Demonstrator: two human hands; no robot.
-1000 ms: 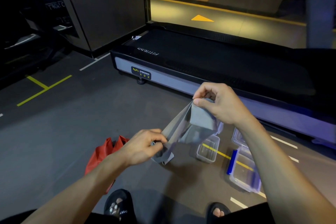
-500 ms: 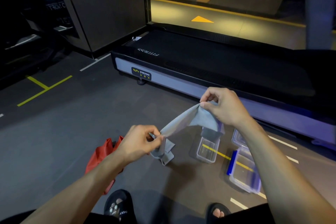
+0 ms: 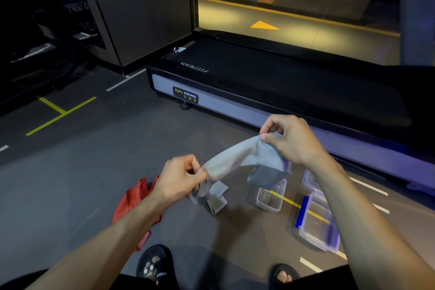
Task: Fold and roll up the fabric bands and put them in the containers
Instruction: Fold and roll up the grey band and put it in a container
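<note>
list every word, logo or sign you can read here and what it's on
"BODY STRONG": badge on the treadmill's grey side rail; the smaller line beneath is too small to read.
"FITNESS": upside down on the treadmill deck.
"EVERY": upside down on the left sandal strap.
Yellow arrow: floor marking beyond the treadmill, no text.
Pale lettering on the dark machine at far left: too blurred to read.

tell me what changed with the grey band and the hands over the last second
The right hand and left hand drew apart, pulling the grey band from a slack folded hang into a stretched strip between them, its ends dangling. Both hands kept pinching it throughout. The red band and the clear containers stayed where they were on the floor.
</note>
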